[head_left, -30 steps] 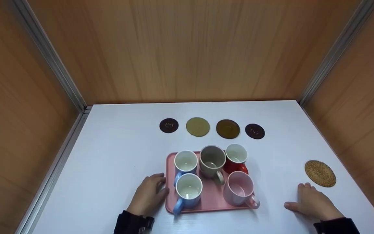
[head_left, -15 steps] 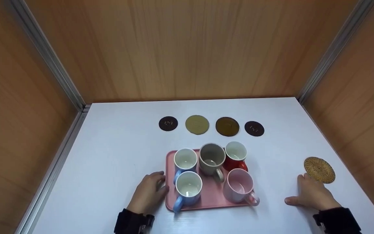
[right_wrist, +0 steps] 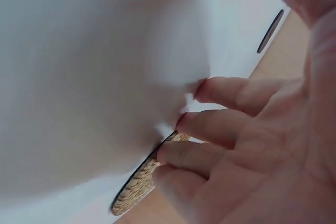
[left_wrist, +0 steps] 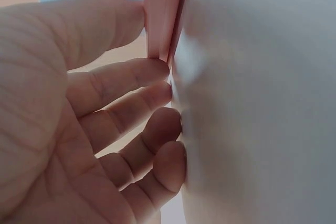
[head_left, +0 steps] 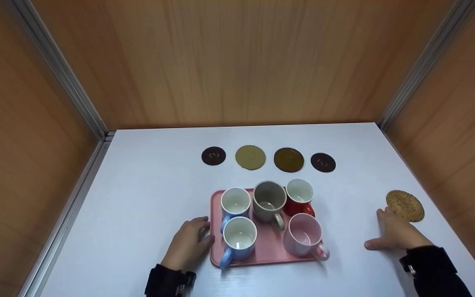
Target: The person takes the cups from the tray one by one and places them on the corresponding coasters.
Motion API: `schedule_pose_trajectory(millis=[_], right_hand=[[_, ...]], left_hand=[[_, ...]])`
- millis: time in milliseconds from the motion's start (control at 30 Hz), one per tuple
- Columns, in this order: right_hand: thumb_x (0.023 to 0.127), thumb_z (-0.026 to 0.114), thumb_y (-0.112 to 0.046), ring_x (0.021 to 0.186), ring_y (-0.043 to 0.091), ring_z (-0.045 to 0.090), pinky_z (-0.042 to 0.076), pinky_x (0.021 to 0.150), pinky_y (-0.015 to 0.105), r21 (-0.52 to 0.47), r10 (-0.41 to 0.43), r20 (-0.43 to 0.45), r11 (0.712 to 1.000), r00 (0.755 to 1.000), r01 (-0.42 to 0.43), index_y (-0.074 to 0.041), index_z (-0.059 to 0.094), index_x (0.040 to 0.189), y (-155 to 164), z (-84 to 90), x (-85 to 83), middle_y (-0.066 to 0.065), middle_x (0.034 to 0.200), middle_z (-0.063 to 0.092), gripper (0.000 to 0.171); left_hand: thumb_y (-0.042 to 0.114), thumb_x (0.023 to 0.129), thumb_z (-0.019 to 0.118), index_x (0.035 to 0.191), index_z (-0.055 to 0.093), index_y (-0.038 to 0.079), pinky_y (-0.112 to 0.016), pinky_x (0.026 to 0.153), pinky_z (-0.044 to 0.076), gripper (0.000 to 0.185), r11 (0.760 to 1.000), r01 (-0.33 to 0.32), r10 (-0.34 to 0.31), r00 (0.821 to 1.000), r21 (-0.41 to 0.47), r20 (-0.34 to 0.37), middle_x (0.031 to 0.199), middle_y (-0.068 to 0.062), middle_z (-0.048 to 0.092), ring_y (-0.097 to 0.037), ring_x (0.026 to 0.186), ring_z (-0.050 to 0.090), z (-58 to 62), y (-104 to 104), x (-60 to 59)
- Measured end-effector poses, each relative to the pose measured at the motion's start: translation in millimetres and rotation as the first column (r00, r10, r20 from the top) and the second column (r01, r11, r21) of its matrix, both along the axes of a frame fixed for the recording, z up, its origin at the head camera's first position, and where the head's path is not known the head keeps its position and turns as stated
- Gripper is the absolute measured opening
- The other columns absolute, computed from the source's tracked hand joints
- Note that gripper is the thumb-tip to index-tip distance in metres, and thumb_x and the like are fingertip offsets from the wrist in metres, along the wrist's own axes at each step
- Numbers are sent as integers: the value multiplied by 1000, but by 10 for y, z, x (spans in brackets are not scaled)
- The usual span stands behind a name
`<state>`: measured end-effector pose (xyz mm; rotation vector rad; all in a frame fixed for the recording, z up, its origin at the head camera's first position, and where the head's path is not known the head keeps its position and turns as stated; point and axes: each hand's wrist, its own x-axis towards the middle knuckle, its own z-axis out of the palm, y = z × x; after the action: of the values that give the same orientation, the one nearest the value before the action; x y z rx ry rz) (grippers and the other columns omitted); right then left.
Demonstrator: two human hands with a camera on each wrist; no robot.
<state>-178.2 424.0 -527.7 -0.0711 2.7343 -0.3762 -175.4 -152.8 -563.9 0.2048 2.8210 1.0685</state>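
A pink tray (head_left: 269, 247) carries two blue mugs (head_left: 235, 203) (head_left: 239, 239), a grey mug (head_left: 269, 199), a red mug (head_left: 299, 194) and a pink mug (head_left: 302, 236). My left hand (head_left: 194, 237) lies flat on the white table (head_left: 146, 198) against the tray's left edge; in the left wrist view its fingertips (left_wrist: 157, 90) and thumb touch the tray rim (left_wrist: 160, 24). My right hand (head_left: 392, 231) rests flat to the tray's right, its straight fingers (right_wrist: 210, 124) touching the near edge of a woven round coaster (head_left: 405, 205) (right_wrist: 137, 183).
A row of round coasters lies behind the tray: dark (head_left: 213, 156), tan (head_left: 250, 157), brown (head_left: 288, 159), dark (head_left: 323, 162). Wooden walls (head_left: 237, 62) close the table at the back and on both sides.
My right hand has slid forward, and the woven coaster at its fingertips has moved away from me. The left hand and tray have stayed put.
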Motion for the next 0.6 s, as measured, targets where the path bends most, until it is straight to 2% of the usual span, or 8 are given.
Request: schedule_pose_trajectory(millis=[100, 300, 400, 600], right_hand=[[75, 94, -56, 144, 76, 16, 29, 114, 82, -28, -2, 13, 1000, 1000, 3, 27, 29, 151, 28, 24, -122, 59, 154, 16, 130], [75, 95, -53, 139, 70, 38, 41, 112, 75, 8, 20, 10, 1000, 1000, -20, 29, 37, 144, 37, 91, -424, 54, 149, 38, 122], [76, 94, -52, 136, 67, 45, 44, 110, 73, 20, 18, 4, 1000, 1000, -18, 30, 38, 142, 17, 110, -565, 53, 146, 42, 119], [74, 96, -52, 136, 67, 46, 45, 109, 74, 8, -16, -4, 1000, 1000, 16, 26, 39, 145, -69, 82, -784, 52, 147, 43, 120]], left_hand=[[24, 98, 77, 123, 78, 7, -62, 120, 42, 30, 1000, -1, 1, 1000, 9, 7, 145, -18, 68, -42, 141, 59, -1, -6, -3], [23, 98, 77, 122, 78, 6, -63, 120, 42, 30, 1000, 6, -6, 1000, 23, -12, 144, -18, 68, -43, 140, 59, 2, -12, 12], [23, 98, 77, 122, 78, 5, -62, 119, 43, 31, 1000, 5, -5, 1000, 28, -18, 144, -18, 68, -43, 139, 60, 9, -9, 19], [21, 97, 77, 123, 77, 3, -61, 117, 46, 32, 1000, 13, -12, 999, 22, -39, 141, -20, 69, -43, 136, 62, 13, -11, 24]])
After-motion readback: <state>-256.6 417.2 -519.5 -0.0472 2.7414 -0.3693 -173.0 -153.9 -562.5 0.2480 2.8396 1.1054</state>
